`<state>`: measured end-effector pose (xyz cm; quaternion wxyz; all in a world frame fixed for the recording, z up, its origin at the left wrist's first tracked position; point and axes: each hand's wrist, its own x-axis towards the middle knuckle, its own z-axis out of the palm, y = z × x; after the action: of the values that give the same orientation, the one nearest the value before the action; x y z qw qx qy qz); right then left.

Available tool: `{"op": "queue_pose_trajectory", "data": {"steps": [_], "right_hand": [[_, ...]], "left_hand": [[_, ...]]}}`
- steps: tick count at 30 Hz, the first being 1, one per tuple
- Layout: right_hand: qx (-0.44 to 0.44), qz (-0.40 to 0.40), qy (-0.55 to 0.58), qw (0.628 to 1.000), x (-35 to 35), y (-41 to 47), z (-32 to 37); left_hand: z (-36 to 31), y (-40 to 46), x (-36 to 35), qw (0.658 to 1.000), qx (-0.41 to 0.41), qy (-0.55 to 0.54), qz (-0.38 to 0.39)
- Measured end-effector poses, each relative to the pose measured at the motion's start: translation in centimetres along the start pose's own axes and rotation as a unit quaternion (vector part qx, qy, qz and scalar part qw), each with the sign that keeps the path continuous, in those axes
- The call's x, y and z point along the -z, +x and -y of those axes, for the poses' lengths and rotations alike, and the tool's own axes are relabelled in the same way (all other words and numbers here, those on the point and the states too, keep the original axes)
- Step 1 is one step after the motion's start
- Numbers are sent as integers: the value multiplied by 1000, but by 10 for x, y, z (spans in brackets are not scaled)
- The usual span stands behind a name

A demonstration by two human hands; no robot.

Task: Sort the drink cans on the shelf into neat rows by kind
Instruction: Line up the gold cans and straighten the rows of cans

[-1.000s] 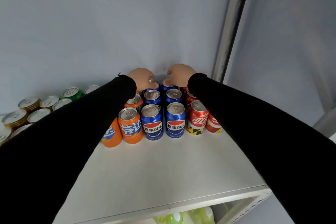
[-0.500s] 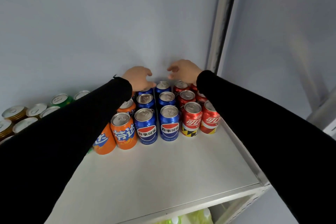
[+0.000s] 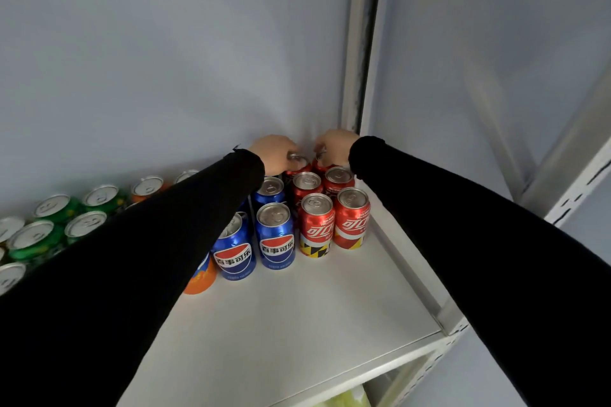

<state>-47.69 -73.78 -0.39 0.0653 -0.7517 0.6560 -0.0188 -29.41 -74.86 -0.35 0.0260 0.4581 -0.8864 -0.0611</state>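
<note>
Red cola cans [image 3: 351, 218] stand in two rows at the shelf's right end, blue Pepsi cans [image 3: 276, 235] in rows just left of them. An orange can [image 3: 198, 277] peeks out beneath my left sleeve. Green cans [image 3: 34, 238] cluster at the far left. My left hand [image 3: 274, 152] grips the top of a rearmost red can [image 3: 296, 163] by the back wall. My right hand [image 3: 335, 145] holds the top of the neighbouring rearmost red can [image 3: 322, 162]. Both arms in black sleeves hide part of the orange and blue rows.
The white shelf [image 3: 297, 324] has bare surface in front of the cans. A metal upright [image 3: 360, 43] stands at the back right corner, another post [image 3: 568, 182] at the front right. Something yellow-green [image 3: 347, 400] shows on the level below.
Both hands have shifted right from the rear blue cans to the rear red cans and now close on their tops. The view has swung left, showing more green cans.
</note>
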Motion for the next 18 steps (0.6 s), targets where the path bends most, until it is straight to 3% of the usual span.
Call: {"op": "queue_pose_trajectory", "data": {"steps": [7,11,16,18], "right_hand": [[25,-12,-11,1000,-5,1,-7],[-3,-13,27,1000,-6,-6,-8],[-45,-85,56,994,12,-28,-7],[-51,-78,30,995,13,-34,-7]], "left_hand": [[6,10,-9,999,30,12,-26],[7,10,-10,999,38,8,-18],[-4,-10,-5,993,-11,-13,-117],[-13,-17,-2,994,-46,0,-100]]}}
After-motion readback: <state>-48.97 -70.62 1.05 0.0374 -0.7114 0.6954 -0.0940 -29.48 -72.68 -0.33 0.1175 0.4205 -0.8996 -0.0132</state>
